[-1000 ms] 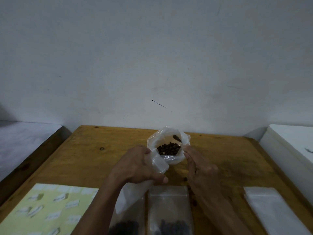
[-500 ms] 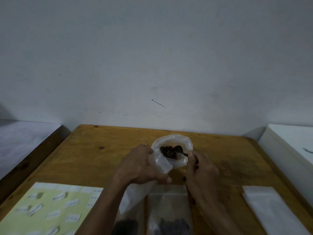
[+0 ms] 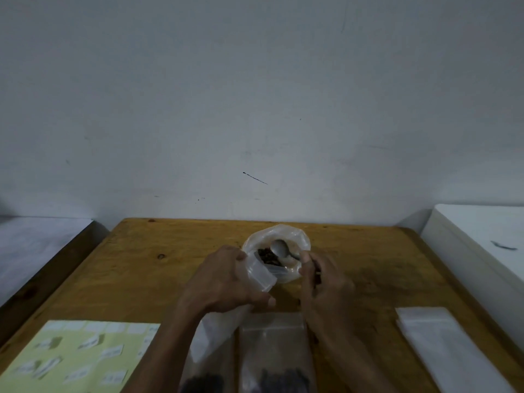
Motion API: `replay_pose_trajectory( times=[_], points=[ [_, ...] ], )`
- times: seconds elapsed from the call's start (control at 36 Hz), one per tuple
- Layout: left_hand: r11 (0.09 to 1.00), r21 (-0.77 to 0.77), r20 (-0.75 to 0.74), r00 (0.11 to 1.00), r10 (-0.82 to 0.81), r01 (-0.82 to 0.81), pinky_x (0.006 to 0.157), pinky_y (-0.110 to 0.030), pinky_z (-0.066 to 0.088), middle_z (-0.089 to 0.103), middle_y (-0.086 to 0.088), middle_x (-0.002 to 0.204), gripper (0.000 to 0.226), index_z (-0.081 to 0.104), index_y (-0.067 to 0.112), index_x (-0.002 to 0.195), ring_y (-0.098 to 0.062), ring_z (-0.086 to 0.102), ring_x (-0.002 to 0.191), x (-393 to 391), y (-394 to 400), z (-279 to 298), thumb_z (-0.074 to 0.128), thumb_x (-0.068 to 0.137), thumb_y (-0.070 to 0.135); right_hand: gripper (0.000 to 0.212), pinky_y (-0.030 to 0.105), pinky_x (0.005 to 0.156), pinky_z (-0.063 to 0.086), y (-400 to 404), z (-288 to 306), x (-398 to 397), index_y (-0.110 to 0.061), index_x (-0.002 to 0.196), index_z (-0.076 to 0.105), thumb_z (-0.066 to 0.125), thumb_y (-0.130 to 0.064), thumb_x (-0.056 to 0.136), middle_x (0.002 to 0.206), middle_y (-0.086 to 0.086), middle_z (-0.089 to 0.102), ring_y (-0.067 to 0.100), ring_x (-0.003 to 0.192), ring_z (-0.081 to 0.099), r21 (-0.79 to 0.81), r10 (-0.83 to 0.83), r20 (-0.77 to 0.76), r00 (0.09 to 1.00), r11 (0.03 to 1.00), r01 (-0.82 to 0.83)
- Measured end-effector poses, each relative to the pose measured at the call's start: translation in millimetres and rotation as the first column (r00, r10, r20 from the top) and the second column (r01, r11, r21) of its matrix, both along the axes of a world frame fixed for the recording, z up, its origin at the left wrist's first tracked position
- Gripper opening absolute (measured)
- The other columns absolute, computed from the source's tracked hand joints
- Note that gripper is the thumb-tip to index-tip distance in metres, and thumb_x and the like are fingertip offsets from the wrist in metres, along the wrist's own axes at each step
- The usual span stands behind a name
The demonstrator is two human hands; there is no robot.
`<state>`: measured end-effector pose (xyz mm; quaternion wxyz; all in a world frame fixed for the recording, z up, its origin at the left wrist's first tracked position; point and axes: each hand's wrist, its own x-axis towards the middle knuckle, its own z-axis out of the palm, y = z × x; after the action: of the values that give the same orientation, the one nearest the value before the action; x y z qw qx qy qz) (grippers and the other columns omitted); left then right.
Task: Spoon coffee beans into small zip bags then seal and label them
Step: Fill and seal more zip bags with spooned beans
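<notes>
Against a bare grey wall, the worn yellow-brown wooden table (image 3: 175,268) carries a crinkled clear plastic bag of dark coffee beans (image 3: 268,256) near its middle. Its mouth is rolled wide, presumably for spoon access. Held over it, the left hand (image 3: 224,282) grips a small clear zip bag (image 3: 259,275), mouth tipped toward the beans. The right hand (image 3: 323,276) pinches the handle of a shiny metal spoon (image 3: 279,247), bowl empty inside the big bag. Nearer lie two flat zip bags with beans (image 3: 273,355), a pale yellow label sheet (image 3: 76,355) and a stack of empty clear bags (image 3: 445,347).
</notes>
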<state>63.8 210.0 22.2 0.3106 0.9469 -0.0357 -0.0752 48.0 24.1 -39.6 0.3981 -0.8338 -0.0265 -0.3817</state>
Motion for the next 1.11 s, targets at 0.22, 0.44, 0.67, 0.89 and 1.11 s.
replay_pose_trajectory(
  times=[0.22, 0.44, 0.67, 0.89, 1.11],
  points=[
    [1.000, 0.019, 0.011, 1.000, -0.009, 0.009, 0.091, -0.036, 0.053, 0.044, 0.010, 0.115, 0.111, 0.042, 0.022, 0.141, -0.014, 0.051, 0.107, -1, 1, 0, 0.090, 0.048, 0.059, 0.029, -0.004, 0.069, 0.033, -3, -9, -5, -0.005, 0.104, 0.070, 0.046, -0.020, 0.101, 0.088, 0.003, 0.063, 0.000, 0.072, 0.044, -0.158, -0.041, 0.021, 0.999, 0.987, 0.044],
    [0.999, 0.029, 0.036, 0.999, -0.027, 0.026, 0.088, -0.031, 0.051, 0.043, 0.011, 0.116, 0.110, 0.042, 0.023, 0.139, -0.012, 0.049, 0.106, 1, 1, -3, 0.089, 0.048, 0.061, 0.018, 0.010, 0.063, 0.044, 6, -1, -3, -0.021, 0.098, 0.072, 0.055, -0.017, 0.101, 0.081, -0.006, 0.064, 0.001, 0.069, 0.056, 0.109, -0.059, -0.179, 0.982, 0.991, 0.079],
    [1.000, 0.011, 0.035, 0.999, -0.025, 0.025, 0.087, -0.031, 0.051, 0.043, 0.011, 0.118, 0.114, 0.041, 0.024, 0.140, -0.013, 0.049, 0.108, 4, 0, -7, 0.089, 0.044, 0.063, 0.015, 0.021, 0.051, 0.050, 6, 11, 2, -0.019, 0.092, 0.070, 0.058, -0.021, 0.100, 0.073, 0.004, 0.073, 0.012, 0.061, 0.067, 0.716, 0.126, -0.376, 0.918, 0.668, 0.202],
    [0.999, -0.015, 0.114, 0.993, -0.042, 0.044, 0.095, -0.033, 0.049, 0.046, 0.004, 0.142, 0.113, 0.039, 0.025, 0.145, -0.015, 0.047, 0.120, -1, 4, -11, 0.088, 0.051, 0.064, 0.014, 0.027, 0.055, 0.054, -13, 26, 7, -0.009, 0.093, 0.071, 0.061, -0.017, 0.098, 0.064, 0.003, 0.072, 0.012, 0.057, 0.068, 0.816, 0.167, -0.311, 0.936, 0.551, 0.173],
    [0.995, -0.093, 0.232, 0.973, -0.017, 0.039, 0.088, -0.035, 0.053, 0.055, 0.006, 0.130, 0.111, 0.050, 0.027, 0.138, -0.014, 0.054, 0.108, -1, 11, -14, 0.080, 0.043, 0.077, 0.019, 0.028, 0.058, 0.053, -19, 61, -6, -0.013, 0.091, 0.072, 0.058, -0.023, 0.100, 0.062, 0.000, 0.071, 0.011, 0.060, 0.067, 0.807, 0.258, -0.252, 0.933, 0.589, 0.055]
  ],
)
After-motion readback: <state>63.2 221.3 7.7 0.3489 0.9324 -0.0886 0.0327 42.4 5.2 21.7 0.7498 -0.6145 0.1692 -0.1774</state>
